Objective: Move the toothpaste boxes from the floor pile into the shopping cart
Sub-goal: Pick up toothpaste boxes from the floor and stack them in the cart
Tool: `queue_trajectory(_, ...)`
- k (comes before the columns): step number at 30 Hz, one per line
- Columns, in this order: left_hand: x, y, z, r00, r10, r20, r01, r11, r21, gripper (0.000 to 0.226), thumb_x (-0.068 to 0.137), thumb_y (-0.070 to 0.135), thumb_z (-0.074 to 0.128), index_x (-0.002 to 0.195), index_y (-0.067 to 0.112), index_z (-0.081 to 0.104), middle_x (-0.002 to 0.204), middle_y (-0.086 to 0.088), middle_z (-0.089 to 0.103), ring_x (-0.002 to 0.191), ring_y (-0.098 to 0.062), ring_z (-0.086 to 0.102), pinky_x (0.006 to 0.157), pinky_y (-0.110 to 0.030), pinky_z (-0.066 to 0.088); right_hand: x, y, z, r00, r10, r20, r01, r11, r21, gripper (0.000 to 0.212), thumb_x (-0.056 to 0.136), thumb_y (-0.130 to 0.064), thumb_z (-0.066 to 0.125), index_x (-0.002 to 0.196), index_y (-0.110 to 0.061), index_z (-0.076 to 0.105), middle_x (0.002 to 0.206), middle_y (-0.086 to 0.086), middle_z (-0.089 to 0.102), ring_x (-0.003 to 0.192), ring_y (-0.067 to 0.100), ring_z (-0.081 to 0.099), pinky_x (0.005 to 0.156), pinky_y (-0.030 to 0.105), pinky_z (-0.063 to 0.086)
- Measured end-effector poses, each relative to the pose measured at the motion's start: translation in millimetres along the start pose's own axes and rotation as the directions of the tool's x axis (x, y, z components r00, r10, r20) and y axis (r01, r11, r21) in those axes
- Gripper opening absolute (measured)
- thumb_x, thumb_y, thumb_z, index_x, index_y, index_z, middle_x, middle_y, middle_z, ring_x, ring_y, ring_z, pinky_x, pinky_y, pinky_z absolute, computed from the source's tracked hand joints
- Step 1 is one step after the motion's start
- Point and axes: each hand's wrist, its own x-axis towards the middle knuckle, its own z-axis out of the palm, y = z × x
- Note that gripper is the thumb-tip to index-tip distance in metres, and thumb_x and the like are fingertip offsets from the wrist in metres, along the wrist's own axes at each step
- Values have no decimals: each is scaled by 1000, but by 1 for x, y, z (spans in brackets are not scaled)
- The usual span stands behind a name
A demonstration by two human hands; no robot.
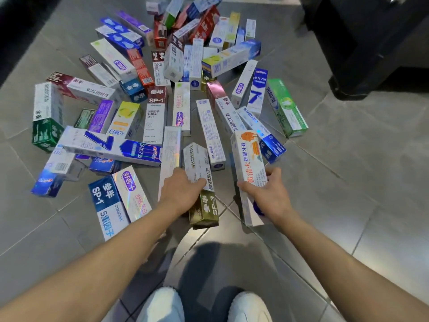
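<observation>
1. Head view: a floor of large grey tiles [348, 182] fills the scene, with a dark cabinet-like base [371, 49] at the upper right corner.
2. A wide pile of toothpaste boxes [162, 89] lies scattered flat over the tiles, most of them pointing different ways, some overlapping; colours run from white and blue to red, green and purple.
3. The left hand [180, 191] reaches down at the near edge of the pile, and its fingers curl round a white box with a gold end [200, 180], thumb pressed on its top face. This box lies lengthwise toward the person, its gold end nearest the feet.
4. The right hand [267, 191] grips a white box with orange print [248, 156] from the side, thumb on one edge and fingers wrapped round the other; the box's far end is tilted up off the floor.
5. A blue and white box [109, 205] lies just left of the left forearm.
6. Two white shoes [248, 307] show at the bottom edge.
7. No shopping cart can be told apart in this view.
</observation>
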Motion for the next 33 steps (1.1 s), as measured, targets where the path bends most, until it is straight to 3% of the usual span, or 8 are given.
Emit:
queue_trajectory(2, 0, -3, -5, 999, -28, 22, 33, 971, -239, 33, 95, 34, 63, 121, 20, 48, 113, 0, 66, 94, -17, 67, 74, -30, 55, 3, -7, 3, 1000, 8, 21, -10, 996, 94, 61, 84, -29, 79, 121, -27, 30, 106, -13, 50, 84, 4, 59, 53, 15, 46)
queue_trajectory(5, -5, 7, -15, 995, -54, 83, 90, 836, -542, 34, 94, 27, 63, 126, 27, 50, 113, -5, 69, 98, -25, 71, 94, -51, 56, 5, -25, 7, 999, 9, 39, -18, 968, 251, 60, 81, -23, 82, 122, -26, 39, 111, -7, 59, 94, 9, 65, 65, 21, 54)
queue_trajectory(10, -23, 56, -59, 995, -84, 55, 98, 679, -728, 39, 98, 17, 54, 137, 24, 52, 117, -13, 71, 98, -28, 70, 94, -50, 55, -6, -90, -3, 997, -45, 59, 17, 915, 404, 53, 78, -20, 84, 118, -29, 51, 113, -9, 66, 102, 12, 67, 81, 31, 59)
queue_trajectory(15, -83, 140, -148, 1000, -22, -3, 11, 644, -765, 25, 104, 28, 47, 128, 28, 57, 94, 6, 76, 75, -12, 72, 67, -34, 58, -68, -204, -51, 994, -79, 81, 32, 882, 470, 66, 72, -22, 88, 127, -23, 52, 116, -4, 69, 104, 16, 70, 92, 45, 58)
queue_trajectory(19, -157, 244, -241, 997, 80, 0, -53, 654, -754, 29, 95, 41, 63, 124, 35, 59, 105, 11, 76, 93, -13, 74, 84, -42, 59, -155, -314, -115, 989, -139, 59, 94, 873, 478, 62, 74, -17, 87, 124, -17, 52, 112, 1, 72, 99, 20, 73, 92, 47, 58)
queue_trajectory(25, -290, 396, -381, 985, 164, 56, -75, 695, -715, 56, 77, 50, 79, 124, 23, 63, 107, -4, 76, 96, -30, 74, 90, -54, 57, -297, -481, -231, 980, -176, 95, 102, 848, 520, 58, 73, -26, 85, 120, -25, 51, 104, -4, 75, 90, 18, 75, 78, 40, 62)
queue_trajectory(29, -382, 487, -445, 980, 194, 33, -113, 691, -714, 60, 73, 50, 81, 123, 22, 62, 107, -4, 77, 95, -28, 74, 92, -53, 56, -380, -572, -300, 966, -235, 106, 139, 822, 553, 60, 81, -27, 83, 131, -17, 50, 119, 4, 72, 107, 26, 71, 97, 53, 53)
queue_trajectory(33, -449, 557, -483, 971, 237, 1, -167, 687, -708, 56, 78, 49, 81, 124, 25, 60, 108, -1, 76, 94, -26, 75, 91, -53, 57, -445, -635, -353, 948, -302, 96, 191, 786, 588, 48, 89, -21, 73, 132, -14, 53, 120, 8, 72, 110, 31, 70, 99, 56, 52)
